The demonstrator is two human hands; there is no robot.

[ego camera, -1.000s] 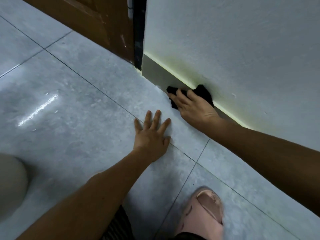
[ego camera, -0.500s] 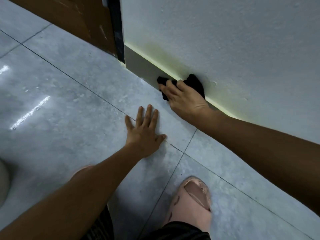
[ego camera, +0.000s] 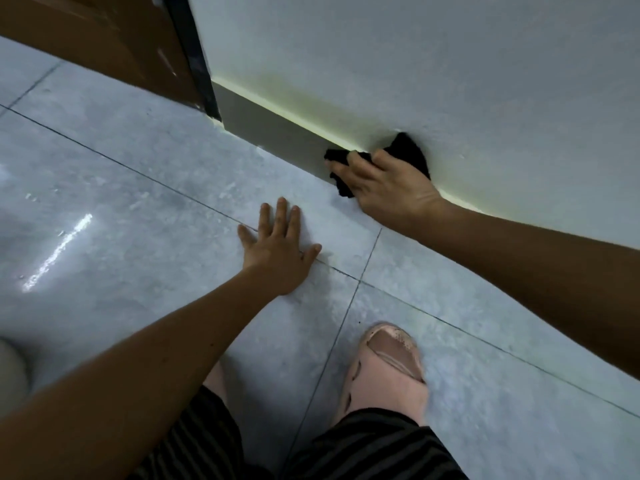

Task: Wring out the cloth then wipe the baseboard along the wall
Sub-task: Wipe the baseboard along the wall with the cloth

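Note:
A black cloth [ego camera: 408, 150] is pressed against the grey baseboard [ego camera: 273, 126] at the foot of the white wall [ego camera: 415, 64]. My right hand [ego camera: 388, 188] covers most of the cloth and holds it flat to the board; only its edges stick out to the left and above. My left hand [ego camera: 280, 251] lies flat on the grey floor tiles [ego camera: 138, 209], fingers spread, holding nothing, a short way in front of the right hand.
A brown wooden door [ego camera: 104, 39] with a dark frame edge [ego camera: 194, 60] ends the baseboard on the left. My foot in a pink slipper [ego camera: 384, 368] stands on the tiles below the hands. A pale rounded object [ego camera: 10, 372] shows at the left edge.
The right hand with the cloth has slid along the baseboard away from the door. The left hand stays flat on the floor, its fingers now closer together.

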